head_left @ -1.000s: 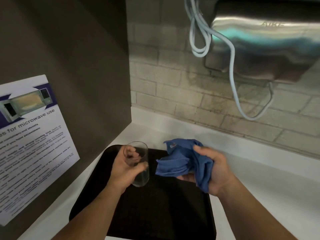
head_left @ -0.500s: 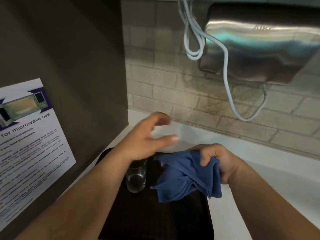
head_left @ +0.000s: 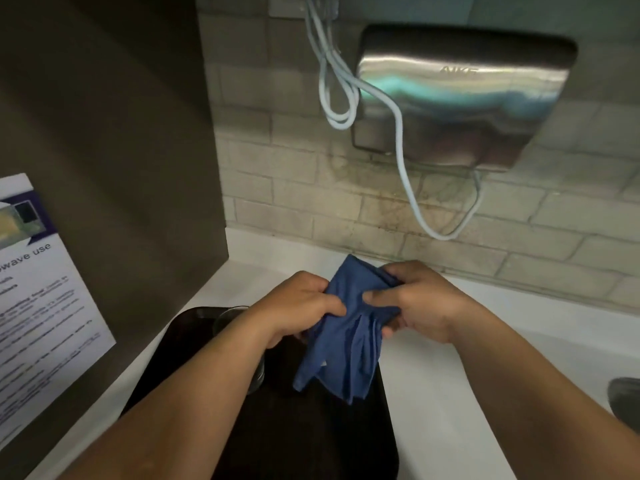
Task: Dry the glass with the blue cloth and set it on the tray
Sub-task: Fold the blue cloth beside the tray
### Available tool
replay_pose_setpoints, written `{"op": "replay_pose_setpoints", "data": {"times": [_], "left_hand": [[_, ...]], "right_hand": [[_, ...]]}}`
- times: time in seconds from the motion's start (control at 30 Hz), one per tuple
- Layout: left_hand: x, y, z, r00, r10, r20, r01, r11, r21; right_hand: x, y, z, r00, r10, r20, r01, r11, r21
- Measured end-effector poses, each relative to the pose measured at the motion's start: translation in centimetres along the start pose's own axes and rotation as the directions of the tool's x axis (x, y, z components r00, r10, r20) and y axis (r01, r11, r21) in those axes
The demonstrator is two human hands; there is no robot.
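Observation:
The blue cloth (head_left: 346,337) hangs bunched between both hands above the far end of the black tray (head_left: 304,427). My left hand (head_left: 298,306) pinches its left edge and my right hand (head_left: 415,303) grips its upper right part. The clear glass (head_left: 227,318) stands upright on the tray's far left corner. My left forearm covers most of it, so only the rim and a bit of the base show. Neither hand touches the glass.
The tray lies on a white counter (head_left: 450,393). A brown panel with a microwave notice (head_left: 38,306) stands at the left. On the tiled wall hangs a steel hand dryer (head_left: 460,95) with a looped pale cable (head_left: 401,161). A dark object (head_left: 625,398) sits at the right edge.
My left hand set the glass down on the tray, let go and moved right onto the cloth. Both hands now hold the cloth, raised a little toward the wall.

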State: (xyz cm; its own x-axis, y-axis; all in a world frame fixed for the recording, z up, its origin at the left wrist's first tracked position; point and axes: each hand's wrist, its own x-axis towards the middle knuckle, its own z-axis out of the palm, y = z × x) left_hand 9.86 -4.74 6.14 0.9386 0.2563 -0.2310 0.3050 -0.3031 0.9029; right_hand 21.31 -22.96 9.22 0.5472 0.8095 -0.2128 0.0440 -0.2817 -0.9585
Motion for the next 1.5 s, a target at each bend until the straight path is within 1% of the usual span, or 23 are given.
{"op": "replay_pose_setpoints", "data": {"times": [0.03,0.1,0.17,0.23,0.3,0.37,0.4,0.47,0.53,0.63,0.83,0.97,1.03,1.1,1.17,1.2,1.23,1.3,1.33,1.37,1.4,1.47,1.5], "left_hand": [[0.2,0.1,0.1,1.000,-0.006,0.010,0.006,1.000,0.021],[0.6,0.4,0.2,0.998,0.064,-0.011,-0.063,0.992,0.111],[1.0,1.0,0.2,0.970,0.234,-0.063,-0.221,0.960,0.174],[1.3,1.3,0.1,0.910,0.406,-0.086,-0.383,0.902,0.200],[1.6,1.6,-0.2,0.861,0.502,-0.079,-0.478,0.854,0.208],[1.6,2.1,-0.4,0.836,0.542,-0.084,-0.518,0.831,0.203],[1.7,2.4,-0.5,0.827,0.554,-0.093,-0.530,0.824,0.199],[1.7,3.1,-0.4,0.812,0.574,-0.101,-0.545,0.809,0.220],[1.9,3.8,0.1,0.803,0.589,-0.092,-0.549,0.791,0.269],[2.1,4.7,1.4,0.813,0.579,-0.057,-0.532,0.779,0.332],[3.4,5.1,5.1,0.851,0.522,0.051,-0.494,0.766,0.412],[3.8,5.2,8.3,0.858,0.514,0.022,-0.463,0.754,0.466],[3.5,4.9,9.6,0.856,0.517,-0.002,-0.453,0.752,0.479],[2.5,3.8,11.1,0.861,0.509,-0.003,-0.442,0.751,0.491],[0.7,1.6,13.1,0.866,0.496,0.069,-0.451,0.714,0.536],[-0.3,0.1,14.3,0.870,0.473,0.142,-0.460,0.670,0.582],[-1.3,-1.6,15.8,0.874,0.427,0.233,-0.470,0.617,0.632],[-3.5,-4.5,18.6,0.876,0.268,0.402,-0.482,0.524,0.702],[-4.0,-5.6,19.8,0.873,0.198,0.446,-0.481,0.503,0.718],[-4.2,-6.3,20.7,0.874,0.167,0.456,-0.474,0.496,0.727],[-4.0,-6.3,21.2,0.888,0.179,0.423,-0.452,0.498,0.740],[-2.6,-5.7,21.6,0.928,0.257,0.270,-0.368,0.515,0.774],[-1.7,-5.4,21.8,0.948,0.236,0.211,-0.305,0.501,0.810]], "right_hand": [[0.2,-0.2,0.0,0.998,-0.016,-0.064,0.011,0.997,-0.078],[0.2,-0.8,0.0,0.995,-0.056,-0.082,0.030,0.957,-0.289],[0.2,-1.5,0.1,0.996,-0.084,-0.045,0.053,0.880,-0.471],[0.5,-2.0,-0.1,0.994,-0.107,-0.027,0.072,0.816,-0.574],[0.6,-2.5,-0.6,0.989,-0.142,-0.029,0.090,0.756,-0.648],[0.2,-2.8,-1.4,0.970,-0.234,-0.062,0.123,0.697,-0.707],[0.0,-2.8,-1.8,0.953,-0.293,-0.081,0.150,0.684,-0.713],[-0.7,-2.6,-2.5,0.924,-0.370,-0.100,0.206,0.700,-0.684],[-1.3,-2.2,-3.0,0.926,-0.366,-0.094,0.203,0.691,-0.694],[-2.4,-1.6,-4.2,0.948,-0.309,-0.080,0.156,0.668,-0.728],[-4.6,0.3,-7.4,0.967,-0.226,-0.117,0.044,0.602,-0.797],[-4.6,2.6,-9.3,0.955,-0.228,-0.188,-0.024,0.576,-0.817],[-5.0,3.7,-9.8,0.942,-0.262,-0.207,-0.022,0.571,-0.821],[-6.3,4.9,-9.5,0.942,-0.283,-0.182,0.010,0.563,-0.826],[-8.3,6.9,-8.5,0.945,-0.315,-0.085,0.094,0.511,-0.854],[-9.4,8.3,-7.9,0.954,-0.300,-0.023,0.128,0.474,-0.871],[-10.5,10.1,-7.1,0.972,-0.234,0.034,0.137,0.440,-0.887],[-12.6,13.5,-5.5,0.994,0.030,0.105,0.085,0.399,-0.913],[-13.4,15.0,-4.7,0.981,0.153,0.122,0.050,0.408,-0.912],[-13.6,16.3,-4.3,0.972,0.200,0.123,0.023,0.438,-0.899],[-13.5,17.1,-4.1,0.981,0.171,0.095,0.005,0.463,-0.886],[-12.3,18.0,-4.0,1.000,-0.027,-0.015,0.000,0.466,-0.885],[-11.5,18.4,-3.9,0.990,-0.132,-0.052,0.014,0.455,-0.890]]}}
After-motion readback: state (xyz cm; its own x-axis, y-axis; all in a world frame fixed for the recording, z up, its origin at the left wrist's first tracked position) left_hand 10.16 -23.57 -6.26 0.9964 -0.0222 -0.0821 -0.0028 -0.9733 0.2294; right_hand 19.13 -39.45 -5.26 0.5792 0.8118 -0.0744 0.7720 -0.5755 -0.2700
